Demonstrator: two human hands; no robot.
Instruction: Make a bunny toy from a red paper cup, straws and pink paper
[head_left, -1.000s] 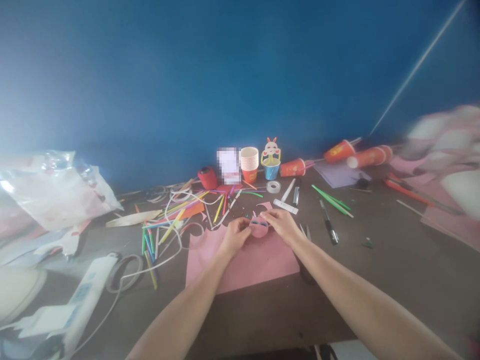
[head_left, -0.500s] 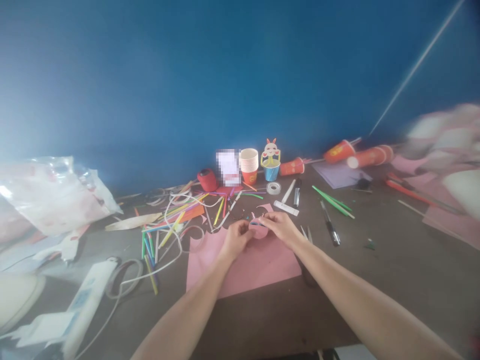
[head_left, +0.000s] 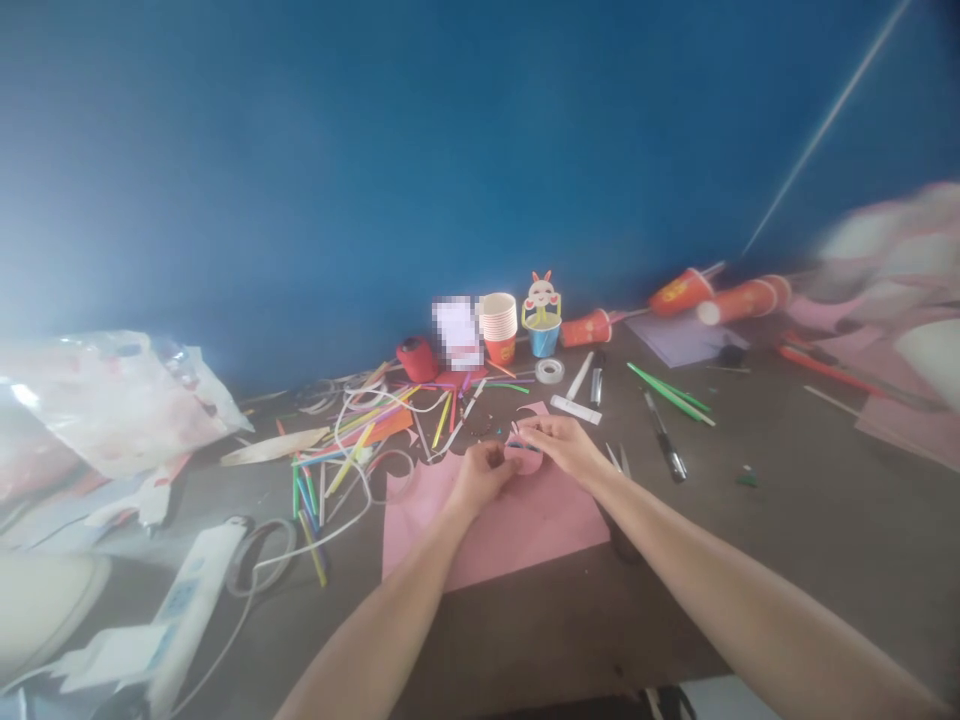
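Both hands have crept closer — left hand [head_left: 484, 470] and right hand [head_left: 559, 443] pinch the pink paper cutout [head_left: 523, 458]: light, flimsy, best held by its edges.

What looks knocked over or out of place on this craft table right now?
Three red paper cups lie tipped on their sides by the blue wall, while the stacked cups stand upright. Coloured sticks are strewn loosely left of the pink sheet.
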